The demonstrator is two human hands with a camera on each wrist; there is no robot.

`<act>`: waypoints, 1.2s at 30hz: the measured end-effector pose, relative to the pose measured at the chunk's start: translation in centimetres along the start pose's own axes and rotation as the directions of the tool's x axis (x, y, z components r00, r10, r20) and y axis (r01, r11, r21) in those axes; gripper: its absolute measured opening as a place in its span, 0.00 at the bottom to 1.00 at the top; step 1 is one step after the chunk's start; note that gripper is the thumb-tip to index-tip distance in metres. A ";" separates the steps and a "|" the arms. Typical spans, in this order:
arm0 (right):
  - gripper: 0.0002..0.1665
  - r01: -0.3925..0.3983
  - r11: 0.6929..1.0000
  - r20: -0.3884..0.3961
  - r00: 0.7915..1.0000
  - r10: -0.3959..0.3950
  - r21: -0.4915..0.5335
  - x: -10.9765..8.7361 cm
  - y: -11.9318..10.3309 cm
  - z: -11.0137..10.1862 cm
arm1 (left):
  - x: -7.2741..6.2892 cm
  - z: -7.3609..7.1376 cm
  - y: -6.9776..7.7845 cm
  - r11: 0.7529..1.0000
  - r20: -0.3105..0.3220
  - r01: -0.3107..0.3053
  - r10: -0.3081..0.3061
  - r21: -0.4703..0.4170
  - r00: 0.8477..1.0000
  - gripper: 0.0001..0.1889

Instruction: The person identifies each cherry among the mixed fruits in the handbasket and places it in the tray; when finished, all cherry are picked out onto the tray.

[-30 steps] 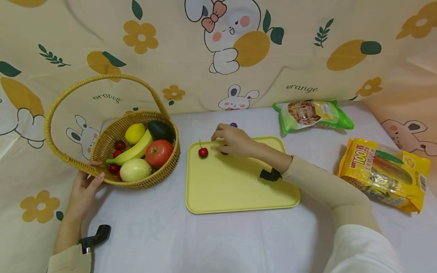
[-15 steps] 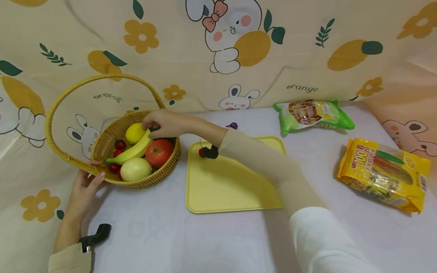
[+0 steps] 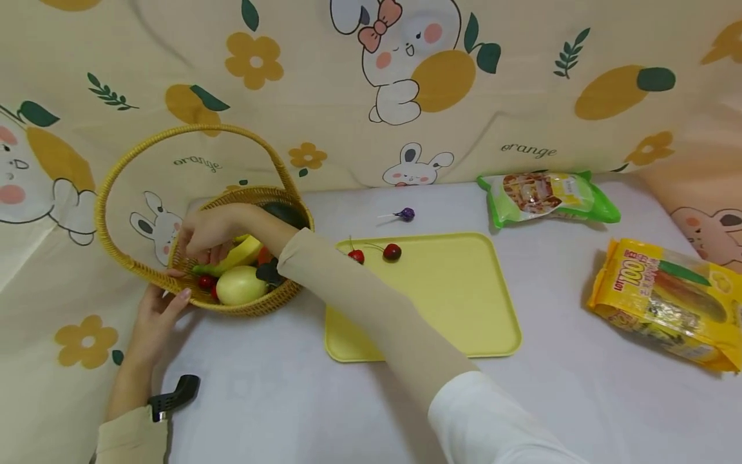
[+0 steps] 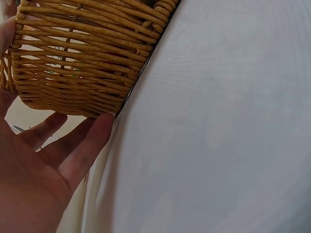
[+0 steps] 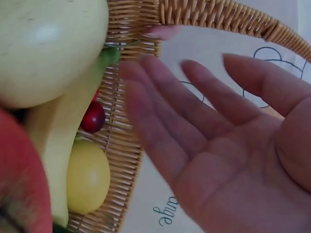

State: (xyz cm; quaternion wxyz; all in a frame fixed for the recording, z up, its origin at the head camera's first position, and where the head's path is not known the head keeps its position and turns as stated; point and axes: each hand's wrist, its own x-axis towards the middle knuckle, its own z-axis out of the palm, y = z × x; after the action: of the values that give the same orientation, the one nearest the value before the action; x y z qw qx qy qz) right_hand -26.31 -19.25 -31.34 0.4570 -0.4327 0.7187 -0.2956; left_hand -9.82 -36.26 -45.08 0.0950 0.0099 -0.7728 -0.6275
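Note:
At the left in the head view, my left hand [image 3: 156, 316] grips the rim of a wicker basket [image 3: 295, 296], thumb on top; the left wrist view shows the other fingers under the woven side [image 4: 87, 73]. My right hand [image 3: 214, 229] reaches into the basket from above. Its fingers are loosely extended and hold nothing in the right wrist view. Beside them lie a banana [image 5: 53, 141], a lemon [image 5: 88, 177], a dark red cherry [image 5: 92, 116], a pale yellow round fruit [image 5: 48, 53] and a red apple-like fruit [image 5: 19, 174]. The right arm partly covers the basket's contents.
Two cherries with stems, one dark [image 3: 391, 252] and one brighter red [image 3: 356, 256], lie on a yellow tray [image 3: 452, 309]. Behind it is a purple lollipop [image 3: 408, 214]. A green snack bag [image 3: 545, 196] and a yellow snack package [image 3: 666, 303] lie at the right. The basket handle [image 3: 197, 129] arches high.
My right hand has moved left from above the tray, across the basket's right side, to its left part. Both cherries on the tray now show. The left hand stays on the rim; the head view shifted slightly.

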 end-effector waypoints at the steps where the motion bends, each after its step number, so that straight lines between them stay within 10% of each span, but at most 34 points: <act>1: 0.07 -0.048 0.999 0.028 0.998 0.048 0.012 0.3 -0.2 0.1 | 0.0 0.0 0.0 1.000 0.000 0.003 -0.003 -0.003 1.000 0.20; 28: 0.16 -0.297 0.948 0.123 0.951 0.283 0.117 4.2 -0.1 2.1 | 0.3 0.0 0.0 0.999 0.002 -0.042 0.042 -0.017 0.999 0.19; 36: 0.11 -0.248 0.957 0.130 0.965 0.230 0.149 4.5 0.3 2.4 | 0.2 0.0 0.4 1.000 0.005 -0.001 0.001 0.030 1.000 0.19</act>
State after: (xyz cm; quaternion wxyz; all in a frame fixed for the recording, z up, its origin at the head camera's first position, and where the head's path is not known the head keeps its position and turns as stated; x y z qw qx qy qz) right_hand -25.19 -23.26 -34.33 0.5627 -0.3192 0.7124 -0.2718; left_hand -9.98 -36.25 -44.67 0.0933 0.0094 -0.7822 -0.6160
